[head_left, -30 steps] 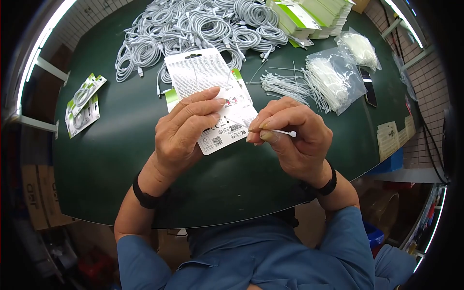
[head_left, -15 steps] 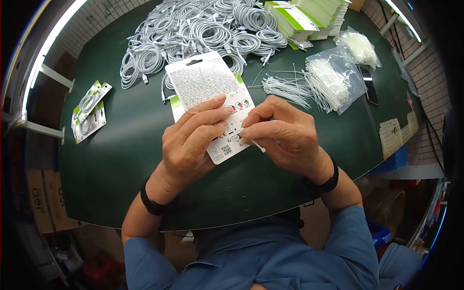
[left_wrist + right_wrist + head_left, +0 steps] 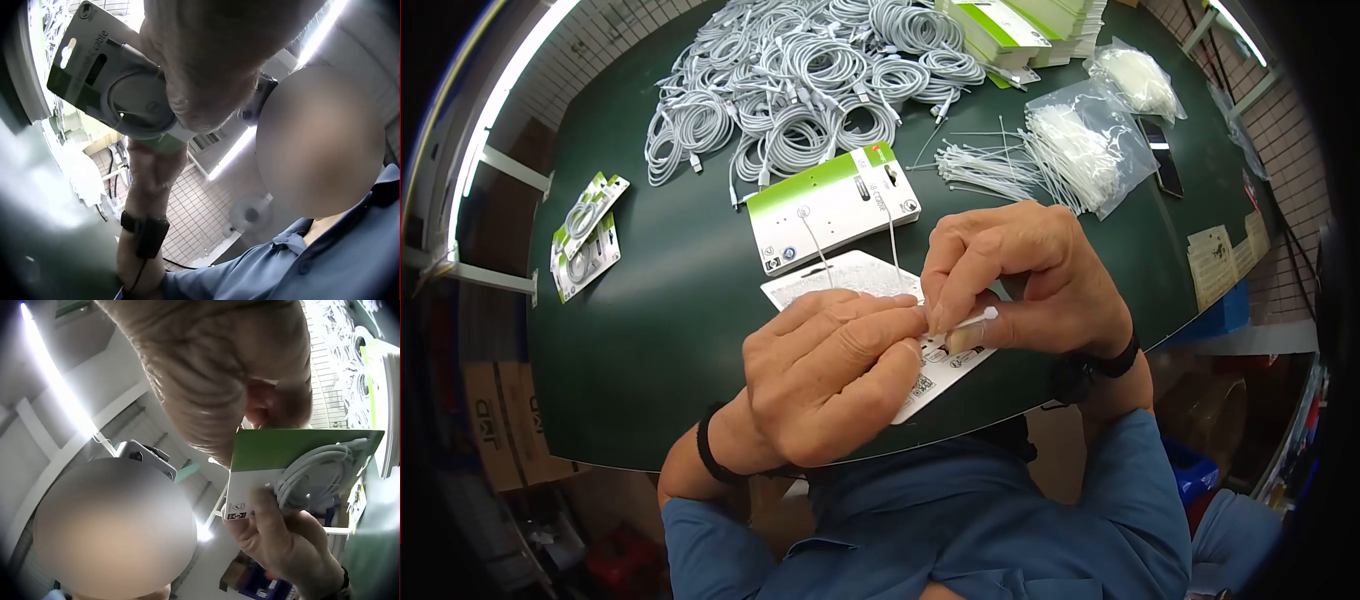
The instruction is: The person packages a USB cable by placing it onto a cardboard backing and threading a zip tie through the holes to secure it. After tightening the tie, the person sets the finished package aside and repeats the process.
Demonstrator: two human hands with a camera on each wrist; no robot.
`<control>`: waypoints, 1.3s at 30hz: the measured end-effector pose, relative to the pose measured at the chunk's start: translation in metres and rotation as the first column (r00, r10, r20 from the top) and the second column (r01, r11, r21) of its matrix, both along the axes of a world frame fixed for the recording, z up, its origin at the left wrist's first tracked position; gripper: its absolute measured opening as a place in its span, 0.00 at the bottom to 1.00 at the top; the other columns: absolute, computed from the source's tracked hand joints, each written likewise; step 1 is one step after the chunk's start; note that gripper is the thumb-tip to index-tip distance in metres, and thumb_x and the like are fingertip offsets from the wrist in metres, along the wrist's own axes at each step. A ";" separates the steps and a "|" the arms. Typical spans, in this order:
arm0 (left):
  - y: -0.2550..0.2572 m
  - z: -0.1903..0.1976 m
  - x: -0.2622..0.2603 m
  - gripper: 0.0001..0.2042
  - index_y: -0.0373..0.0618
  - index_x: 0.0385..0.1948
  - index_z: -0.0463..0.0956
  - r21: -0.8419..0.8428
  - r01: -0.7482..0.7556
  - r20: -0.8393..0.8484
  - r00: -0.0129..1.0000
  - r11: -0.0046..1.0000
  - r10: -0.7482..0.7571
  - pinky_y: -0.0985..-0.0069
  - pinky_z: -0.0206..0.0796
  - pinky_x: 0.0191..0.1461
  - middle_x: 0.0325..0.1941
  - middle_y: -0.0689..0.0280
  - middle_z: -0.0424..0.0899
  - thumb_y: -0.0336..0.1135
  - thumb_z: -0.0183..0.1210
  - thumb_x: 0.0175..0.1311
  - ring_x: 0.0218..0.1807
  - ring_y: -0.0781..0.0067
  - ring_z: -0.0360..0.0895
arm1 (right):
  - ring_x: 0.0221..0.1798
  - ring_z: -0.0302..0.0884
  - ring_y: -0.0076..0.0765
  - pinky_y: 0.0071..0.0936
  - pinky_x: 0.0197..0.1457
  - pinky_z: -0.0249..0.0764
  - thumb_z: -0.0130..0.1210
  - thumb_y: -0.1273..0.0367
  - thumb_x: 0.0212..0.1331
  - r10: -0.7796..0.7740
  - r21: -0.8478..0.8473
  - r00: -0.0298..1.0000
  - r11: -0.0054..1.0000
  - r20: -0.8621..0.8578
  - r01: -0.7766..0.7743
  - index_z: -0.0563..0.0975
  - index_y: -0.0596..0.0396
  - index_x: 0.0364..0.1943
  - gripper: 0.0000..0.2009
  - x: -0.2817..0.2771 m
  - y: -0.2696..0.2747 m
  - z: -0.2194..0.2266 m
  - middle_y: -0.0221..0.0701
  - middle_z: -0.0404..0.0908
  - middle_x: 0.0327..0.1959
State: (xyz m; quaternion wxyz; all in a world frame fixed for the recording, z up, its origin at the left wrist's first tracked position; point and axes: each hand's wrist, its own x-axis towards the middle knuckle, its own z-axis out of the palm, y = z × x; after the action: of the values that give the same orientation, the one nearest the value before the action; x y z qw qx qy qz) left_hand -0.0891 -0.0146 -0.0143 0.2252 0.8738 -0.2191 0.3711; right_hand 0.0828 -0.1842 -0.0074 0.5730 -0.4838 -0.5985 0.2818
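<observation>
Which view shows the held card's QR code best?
Head: the card shows its printed back, QR code visible beside the left hand. Both wrist views show only its front with coiled cable, so the code is hidden.

A cable packaging card (image 3: 865, 275) is held text side up, tilted, its back white with fine print and symbols, its underside green and white with a coil of pale cable (image 3: 289, 481) against it. Two slim cable-tie tails (image 3: 892, 240) jut past its top, and a white cable tie (image 3: 990, 313) is pinched over its lower part, head exposed.
</observation>
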 end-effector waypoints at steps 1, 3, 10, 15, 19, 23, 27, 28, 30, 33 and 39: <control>-0.002 -0.002 0.000 0.05 0.40 0.32 0.81 -0.003 0.002 -0.004 1.000 1.000 -0.002 0.72 0.79 0.40 0.38 0.56 0.90 0.24 0.66 0.54 0.39 0.60 0.90 | 0.35 0.80 0.28 0.22 0.34 0.73 0.73 0.78 0.51 -0.002 -0.003 1.000 1.000 -0.004 0.002 0.85 0.56 0.36 0.10 -0.001 -0.001 -0.002 0.33 0.85 0.35; -0.005 -0.006 0.001 0.03 0.38 0.35 0.80 -0.199 -0.016 -0.076 0.997 0.980 0.001 0.73 0.80 0.40 0.37 0.56 0.90 0.24 0.64 0.61 0.38 0.63 0.89 | 0.35 0.79 0.29 0.23 0.36 0.73 0.73 0.77 0.52 -0.058 -0.006 0.972 0.998 -0.226 0.058 0.85 0.56 0.37 0.10 -0.004 0.000 -0.006 0.35 0.84 0.36; 0.013 -0.022 0.014 0.07 0.34 0.47 0.77 -0.786 -0.272 -0.361 0.931 0.555 -0.056 0.76 0.79 0.44 0.41 0.59 0.89 0.28 0.56 0.76 0.41 0.75 0.86 | 0.37 0.78 0.32 0.24 0.38 0.74 0.71 0.78 0.53 -0.565 0.313 0.825 0.784 0.004 0.535 0.84 0.56 0.39 0.10 -0.007 0.015 -0.019 0.35 0.82 0.36; 0.027 -0.040 0.028 0.11 0.34 0.54 0.75 -0.932 -0.228 -0.298 0.924 0.281 -0.240 0.78 0.77 0.47 0.46 0.61 0.87 0.31 0.53 0.78 0.43 0.81 0.82 | 0.37 0.76 0.33 0.25 0.37 0.73 0.70 0.81 0.45 -0.579 0.466 0.606 0.811 0.545 0.355 0.86 0.52 0.40 0.16 -0.014 0.025 -0.031 0.30 0.81 0.36; 0.022 -0.045 0.029 0.11 0.34 0.54 0.75 -0.934 -0.241 -0.310 0.914 0.263 -0.260 0.79 0.77 0.47 0.47 0.61 0.87 0.31 0.53 0.79 0.43 0.82 0.81 | 0.36 0.75 0.34 0.27 0.36 0.73 0.70 0.82 0.39 -0.573 0.461 0.508 0.819 0.643 0.341 0.87 0.49 0.41 0.21 -0.019 0.034 -0.046 0.28 0.81 0.37; 0.025 -0.049 0.031 0.10 0.35 0.53 0.75 -0.936 -0.255 -0.316 0.913 0.242 -0.257 0.79 0.76 0.47 0.46 0.63 0.86 0.31 0.53 0.78 0.43 0.82 0.81 | 0.37 0.75 0.35 0.28 0.36 0.74 0.71 0.82 0.38 -0.558 0.435 0.537 0.830 0.633 0.350 0.88 0.48 0.41 0.21 -0.015 0.038 -0.047 0.27 0.81 0.37; 0.028 -0.052 0.032 0.09 0.35 0.51 0.75 -0.938 -0.264 -0.318 0.914 0.225 -0.253 0.78 0.76 0.47 0.44 0.63 0.86 0.30 0.53 0.77 0.42 0.81 0.80 | 0.38 0.75 0.35 0.29 0.36 0.74 0.71 0.82 0.40 -0.486 0.315 0.625 0.873 0.611 0.371 0.87 0.47 0.41 0.20 -0.016 0.039 -0.041 0.27 0.81 0.38; 0.028 -0.054 0.033 0.09 0.35 0.50 0.75 -0.936 -0.267 -0.322 0.912 0.229 -0.253 0.78 0.76 0.47 0.44 0.63 0.86 0.29 0.53 0.77 0.42 0.81 0.80 | 0.38 0.75 0.35 0.30 0.37 0.74 0.70 0.81 0.40 -0.462 0.264 0.655 0.885 0.597 0.384 0.87 0.47 0.41 0.20 -0.016 0.039 -0.040 0.27 0.81 0.38; 0.028 -0.060 0.034 0.09 0.34 0.49 0.76 -0.929 -0.278 -0.334 0.914 0.245 -0.230 0.77 0.76 0.46 0.43 0.62 0.86 0.29 0.53 0.76 0.41 0.80 0.80 | 0.38 0.75 0.35 0.30 0.37 0.74 0.70 0.81 0.40 -0.433 0.249 0.633 0.898 0.641 0.363 0.87 0.47 0.41 0.20 -0.017 0.040 -0.040 0.27 0.81 0.38; 0.029 -0.070 0.036 0.09 0.34 0.47 0.76 -0.903 -0.312 -0.376 0.906 0.296 -0.192 0.74 0.76 0.46 0.42 0.61 0.86 0.29 0.53 0.75 0.40 0.79 0.80 | 0.39 0.75 0.36 0.30 0.36 0.74 0.70 0.81 0.40 -0.394 0.228 0.589 0.913 0.706 0.338 0.87 0.47 0.41 0.20 -0.017 0.040 -0.044 0.26 0.81 0.38; 0.033 -0.075 0.038 0.09 0.33 0.46 0.76 -0.892 -0.351 -0.417 0.882 0.285 -0.220 0.73 0.75 0.45 0.40 0.61 0.86 0.29 0.53 0.74 0.40 0.78 0.80 | 0.37 0.74 0.36 0.30 0.35 0.73 0.71 0.80 0.39 -0.405 0.288 0.499 0.910 0.766 0.296 0.87 0.47 0.39 0.18 -0.013 0.043 -0.050 0.26 0.80 0.36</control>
State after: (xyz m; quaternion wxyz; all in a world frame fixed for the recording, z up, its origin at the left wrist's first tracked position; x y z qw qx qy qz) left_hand -0.0510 0.0182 -0.0898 0.7299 0.6324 0.1449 0.2152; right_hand 0.0698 -0.1411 -0.0572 0.3070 -0.6343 -0.6975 -0.1299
